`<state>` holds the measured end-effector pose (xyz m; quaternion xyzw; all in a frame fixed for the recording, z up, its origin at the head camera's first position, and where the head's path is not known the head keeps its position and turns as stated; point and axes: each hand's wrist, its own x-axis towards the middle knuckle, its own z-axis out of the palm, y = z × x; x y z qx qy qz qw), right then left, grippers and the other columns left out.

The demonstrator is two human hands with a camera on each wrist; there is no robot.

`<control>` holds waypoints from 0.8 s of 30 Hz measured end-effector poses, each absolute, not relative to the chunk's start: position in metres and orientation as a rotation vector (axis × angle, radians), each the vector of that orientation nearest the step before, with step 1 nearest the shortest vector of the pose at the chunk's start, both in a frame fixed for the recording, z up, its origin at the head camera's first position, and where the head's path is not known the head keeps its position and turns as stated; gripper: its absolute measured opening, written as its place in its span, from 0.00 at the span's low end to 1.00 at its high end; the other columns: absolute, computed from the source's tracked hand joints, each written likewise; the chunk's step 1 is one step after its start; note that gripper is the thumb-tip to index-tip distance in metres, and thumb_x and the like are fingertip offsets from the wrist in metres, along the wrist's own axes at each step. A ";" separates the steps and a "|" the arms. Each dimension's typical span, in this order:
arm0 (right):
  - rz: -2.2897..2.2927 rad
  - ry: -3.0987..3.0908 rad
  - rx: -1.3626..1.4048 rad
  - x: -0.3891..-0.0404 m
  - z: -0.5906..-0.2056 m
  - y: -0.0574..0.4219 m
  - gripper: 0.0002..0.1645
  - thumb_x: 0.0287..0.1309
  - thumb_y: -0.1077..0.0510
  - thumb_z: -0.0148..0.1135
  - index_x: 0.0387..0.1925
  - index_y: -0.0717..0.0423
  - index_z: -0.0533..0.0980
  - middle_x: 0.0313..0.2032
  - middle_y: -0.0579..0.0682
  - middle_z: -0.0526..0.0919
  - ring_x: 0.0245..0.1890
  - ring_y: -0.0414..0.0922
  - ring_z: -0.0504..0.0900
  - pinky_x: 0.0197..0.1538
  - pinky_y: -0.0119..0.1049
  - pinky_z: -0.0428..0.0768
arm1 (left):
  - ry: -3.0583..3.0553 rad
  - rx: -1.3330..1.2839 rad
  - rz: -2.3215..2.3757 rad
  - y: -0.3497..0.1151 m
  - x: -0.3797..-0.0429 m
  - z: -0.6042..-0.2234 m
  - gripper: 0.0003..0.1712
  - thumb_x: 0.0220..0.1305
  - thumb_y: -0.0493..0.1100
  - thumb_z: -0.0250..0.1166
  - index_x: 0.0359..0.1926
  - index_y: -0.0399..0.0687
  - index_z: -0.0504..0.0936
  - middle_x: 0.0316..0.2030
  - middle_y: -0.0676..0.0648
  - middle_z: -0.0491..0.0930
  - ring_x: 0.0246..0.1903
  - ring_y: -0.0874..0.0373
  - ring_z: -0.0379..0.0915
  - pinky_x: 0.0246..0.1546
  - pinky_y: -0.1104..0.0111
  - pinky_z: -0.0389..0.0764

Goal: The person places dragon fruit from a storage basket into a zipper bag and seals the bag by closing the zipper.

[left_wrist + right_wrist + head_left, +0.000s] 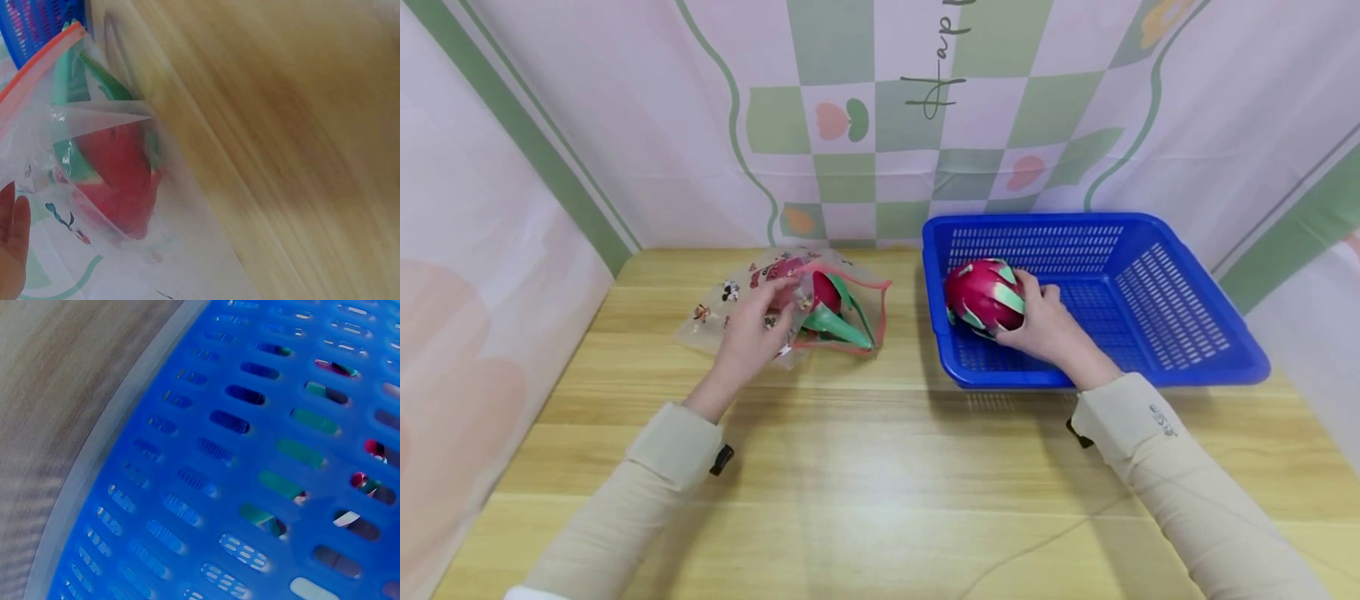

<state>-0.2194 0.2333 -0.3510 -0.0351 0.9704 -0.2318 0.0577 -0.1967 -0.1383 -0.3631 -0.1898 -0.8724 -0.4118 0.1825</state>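
The right hand (1048, 327) grasps a dragon fruit (981, 293) inside the blue basket's (1195, 375) nine o'clock end, thumb and fingers curved round its three o'clock side, right forearm (1187, 492) reaching from four o'clock. The left hand (752, 327), its forearm from eight, lies loosely curved, unclenched, at a plastic bag (715, 325) holding a red-and-green object (826, 293).

- Bag (730, 308), left: thin clear plastic film, glossy, creased, printed
- Basket (1000, 377), right: hard plastic, smooth, slight sheen, slotted walls
- Dragon fruit (981, 293) in basket: smooth skin, soft gloss
- Table (880, 483): wood-grain top, smooth, satin, glare patch near centre
- Backdrop (842, 179), far: printed cloth, matt, lightly creased
- Sleeves (1217, 500), near: cloth, matt, wrinkled
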 end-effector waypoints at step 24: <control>-0.554 3.071 -0.180 -0.218 -0.347 0.232 0.52 0.54 0.48 0.60 0.75 0.53 0.46 0.60 0.79 0.60 0.52 0.74 0.72 0.49 0.68 0.74 | -2.528 -0.452 -1.034 -0.128 -0.187 -0.368 0.48 0.49 0.30 0.58 0.73 0.46 0.55 0.64 0.38 0.69 0.51 0.44 0.76 0.21 0.77 0.66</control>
